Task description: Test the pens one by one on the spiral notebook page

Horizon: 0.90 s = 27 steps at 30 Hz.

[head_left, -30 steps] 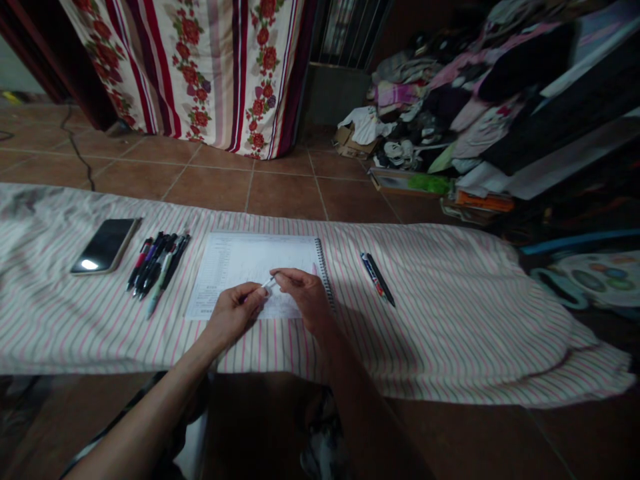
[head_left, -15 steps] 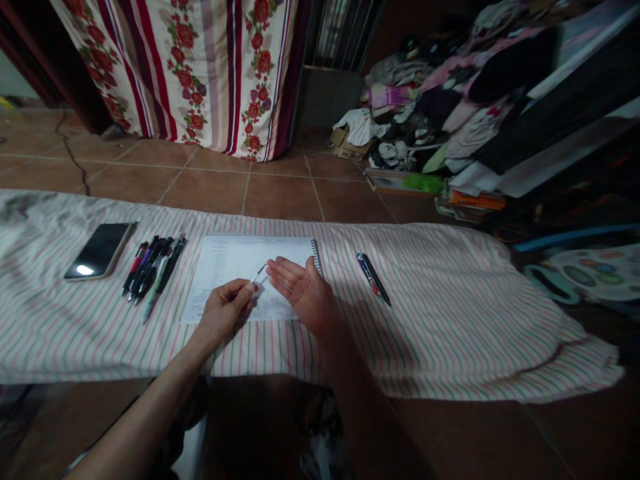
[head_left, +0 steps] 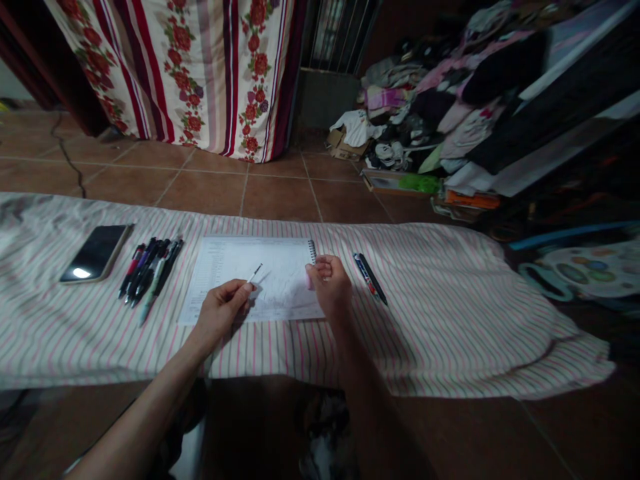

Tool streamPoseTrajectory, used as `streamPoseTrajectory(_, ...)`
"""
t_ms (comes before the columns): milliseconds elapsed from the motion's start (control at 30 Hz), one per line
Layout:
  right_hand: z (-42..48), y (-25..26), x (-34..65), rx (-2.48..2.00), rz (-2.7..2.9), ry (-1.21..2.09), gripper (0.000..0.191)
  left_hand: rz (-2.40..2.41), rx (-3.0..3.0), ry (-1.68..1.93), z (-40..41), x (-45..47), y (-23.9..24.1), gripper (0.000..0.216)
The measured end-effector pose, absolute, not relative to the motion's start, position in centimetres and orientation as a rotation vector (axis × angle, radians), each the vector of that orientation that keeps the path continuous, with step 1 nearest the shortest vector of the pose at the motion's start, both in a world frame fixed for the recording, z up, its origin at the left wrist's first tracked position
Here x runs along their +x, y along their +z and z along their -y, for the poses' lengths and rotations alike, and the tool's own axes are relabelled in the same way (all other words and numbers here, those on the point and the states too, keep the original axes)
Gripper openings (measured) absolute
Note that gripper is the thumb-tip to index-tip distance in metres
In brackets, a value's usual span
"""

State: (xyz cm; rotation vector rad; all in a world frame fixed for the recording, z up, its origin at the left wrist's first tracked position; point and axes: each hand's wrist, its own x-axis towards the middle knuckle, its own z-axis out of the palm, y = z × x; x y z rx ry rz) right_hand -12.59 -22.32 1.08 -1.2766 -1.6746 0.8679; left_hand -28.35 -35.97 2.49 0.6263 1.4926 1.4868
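My left hand [head_left: 225,307] is closed, pinching a thin white pen refill [head_left: 255,272] with a dark tip between thumb and fingers. The refill slants up over a spiral notebook [head_left: 240,250] with a printed, written page. At the notebook's right edge, by the wire spiral [head_left: 313,250], my right hand [head_left: 333,283] has its fingers curled in. A small pink shape [head_left: 309,277] shows at its thumb; whether the hand grips it I cannot make out. To the right of this hand, two pens [head_left: 370,278] lie side by side, one patterned and one dark.
A bundle of several pens [head_left: 150,270] lies left of the notebook, with a phone [head_left: 97,253] beyond it. Striped cloth [head_left: 450,300] covers the low table. Behind are tiled floor, a floral curtain [head_left: 210,80] and a heap of clothes [head_left: 425,100].
My right hand has moved right, away from the refill's tip, and its outstretched fingers have curled in. My left hand still pinches the refill in nearly the same place.
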Motion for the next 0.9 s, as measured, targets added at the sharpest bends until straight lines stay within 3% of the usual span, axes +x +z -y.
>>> streamPoseTrajectory(167, 22.9, 0.8, -11.8, -1.448, 2.078, 0.531, 0.023, -1.541, 0.612, 1.486, 36.0, -28.3, 2.8, 0.038)
streamPoseTrajectory(367, 23.4, 0.5, -12.5, -1.421, 2.162, 0.439, 0.021, -1.555, 0.596, 1.482, 36.0, -28.2, 3.0, 0.039)
streamPoseTrajectory(467, 23.2, 0.9, -12.9, -1.417, 2.012, 0.633, 0.027, -1.562, 0.586, 1.482, 36.0, -28.1, 3.1, 0.039)
streamPoseTrajectory(700, 23.6, 2.9, -13.5, -1.187, 1.300, 1.632, 0.033, -1.550, 0.612, 1.469, 35.8, -27.8, 3.0, 0.038)
streamPoseTrajectory(900, 24.3, 3.3, -14.2, -1.096, 1.218, 1.720, 0.024, -1.546, 0.673, 1.428, 35.7, -27.4, 2.0, 0.036)
